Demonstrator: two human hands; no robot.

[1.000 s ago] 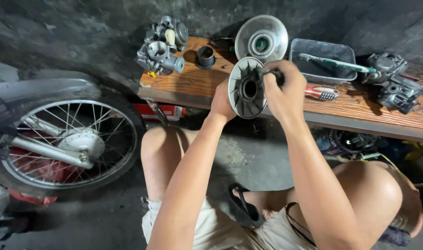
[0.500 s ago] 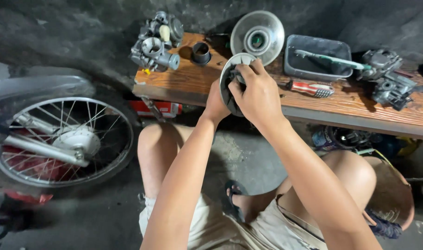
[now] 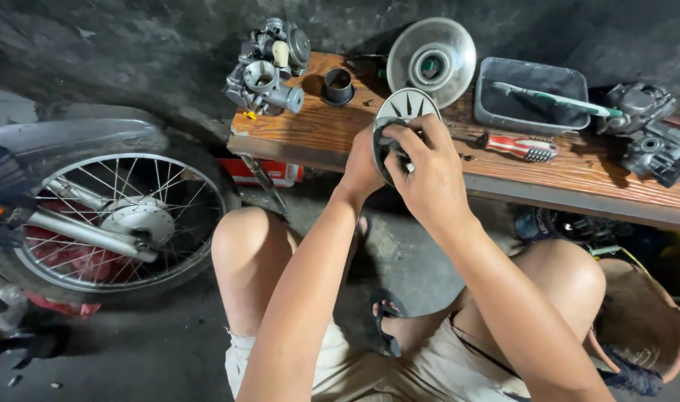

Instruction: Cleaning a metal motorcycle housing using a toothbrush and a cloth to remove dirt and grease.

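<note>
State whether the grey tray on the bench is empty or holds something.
Not empty: the grey tray on the wooden bench holds a green-handled brush lying across it.

The round finned disc (image 3: 407, 110) is dull grey cast metal. The dished pulley plate (image 3: 450, 46) at the desk's far edge shines smoother. The plank desk (image 3: 310, 130) is rough, varnished brown wood.

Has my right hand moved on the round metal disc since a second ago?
Yes. The right hand slid from the round metal disc's right edge across its face, judged against the wooden bench.
</note>
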